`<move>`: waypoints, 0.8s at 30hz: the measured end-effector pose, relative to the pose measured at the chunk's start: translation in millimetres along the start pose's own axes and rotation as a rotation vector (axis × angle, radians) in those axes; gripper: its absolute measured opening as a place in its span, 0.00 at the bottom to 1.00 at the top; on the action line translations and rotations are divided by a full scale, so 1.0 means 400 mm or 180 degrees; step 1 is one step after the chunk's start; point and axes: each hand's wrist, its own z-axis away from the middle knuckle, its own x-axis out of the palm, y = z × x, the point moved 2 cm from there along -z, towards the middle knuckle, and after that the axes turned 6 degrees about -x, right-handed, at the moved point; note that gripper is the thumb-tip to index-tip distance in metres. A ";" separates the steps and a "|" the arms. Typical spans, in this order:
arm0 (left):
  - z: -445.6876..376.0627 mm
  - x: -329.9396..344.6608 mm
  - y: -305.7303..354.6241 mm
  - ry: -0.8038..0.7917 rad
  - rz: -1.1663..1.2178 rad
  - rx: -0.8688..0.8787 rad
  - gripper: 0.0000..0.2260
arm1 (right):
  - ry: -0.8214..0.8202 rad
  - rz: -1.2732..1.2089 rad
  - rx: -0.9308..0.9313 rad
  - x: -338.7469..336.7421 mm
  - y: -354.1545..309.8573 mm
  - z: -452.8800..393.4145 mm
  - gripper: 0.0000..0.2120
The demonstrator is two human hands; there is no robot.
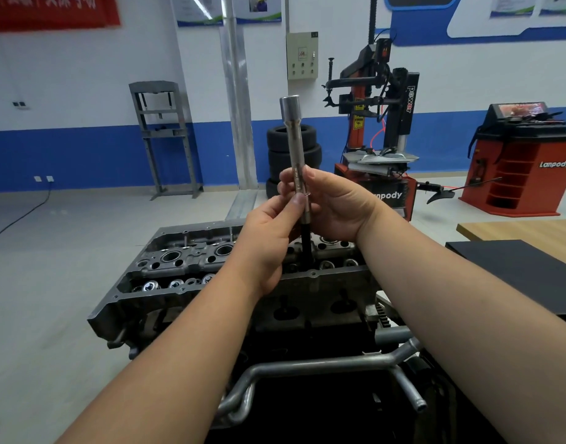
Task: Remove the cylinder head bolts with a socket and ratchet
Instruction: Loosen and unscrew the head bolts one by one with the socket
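A long silver socket extension (295, 139) stands upright above the grey cylinder head (185, 261), with a dark bolt shank (306, 241) hanging from its lower end down toward the head. My left hand (272, 232) pinches the lower part of the extension between thumb and fingers. My right hand (333, 203) wraps its fingers round the extension from the right side, just above the left hand. The bolt's lower tip is hidden among the head's valve gear. No ratchet is in view.
The cylinder head sits on an engine stand with grey metal pipes (323, 366) in front. A black mat (518, 267) lies on a wooden table (518, 229) at right. Behind stand stacked tyres (310, 145), a tyre changer (377, 123), a red balancer (518, 168) and a grey press frame (166, 136).
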 end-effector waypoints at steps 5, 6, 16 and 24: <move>-0.004 0.002 0.002 0.0101 -0.0016 0.0088 0.06 | -0.0042 0.0106 -0.0151 0.002 -0.002 -0.004 0.19; -0.005 -0.001 0.000 0.0084 0.0007 0.0093 0.07 | -0.0018 0.0177 -0.0145 0.000 -0.001 -0.003 0.18; -0.008 0.002 -0.004 0.0106 -0.0021 0.0190 0.07 | -0.0015 -0.0107 -0.0145 0.003 0.002 -0.002 0.14; -0.006 -0.001 -0.004 -0.0039 -0.0120 0.0074 0.12 | 0.0250 0.0185 -0.0058 -0.006 0.002 0.001 0.12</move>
